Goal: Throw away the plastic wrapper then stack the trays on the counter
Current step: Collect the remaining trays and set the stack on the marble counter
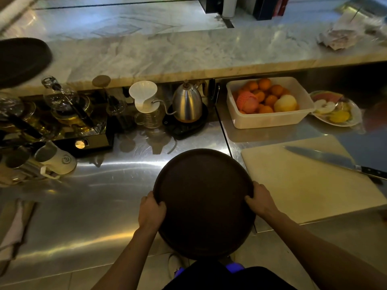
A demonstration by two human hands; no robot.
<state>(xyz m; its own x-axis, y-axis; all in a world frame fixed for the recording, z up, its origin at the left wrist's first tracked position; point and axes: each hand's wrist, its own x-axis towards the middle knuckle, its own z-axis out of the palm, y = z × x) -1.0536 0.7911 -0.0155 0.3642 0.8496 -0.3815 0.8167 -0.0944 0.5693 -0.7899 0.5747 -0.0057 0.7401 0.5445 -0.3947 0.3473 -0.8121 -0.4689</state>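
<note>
A round dark brown tray [204, 197] is held level over the front edge of the steel counter [94, 206], low in the middle of the head view. My left hand [151, 212] grips its left rim and my right hand [260, 198] grips its right rim. A second dark round tray [19, 59] lies on the raised marble counter [167, 53] at the far left, partly cut off by the frame. Crumpled wrapping [339, 37] lies on the marble counter at the far right.
Behind the held tray stand a steel kettle [187, 102], a white dripper on a glass jug [144, 101] and glass teapots [62, 105]. A tub of oranges [270, 120], a fruit plate [337, 109], and a cutting board [303, 183] with a knife [335, 161] are at right.
</note>
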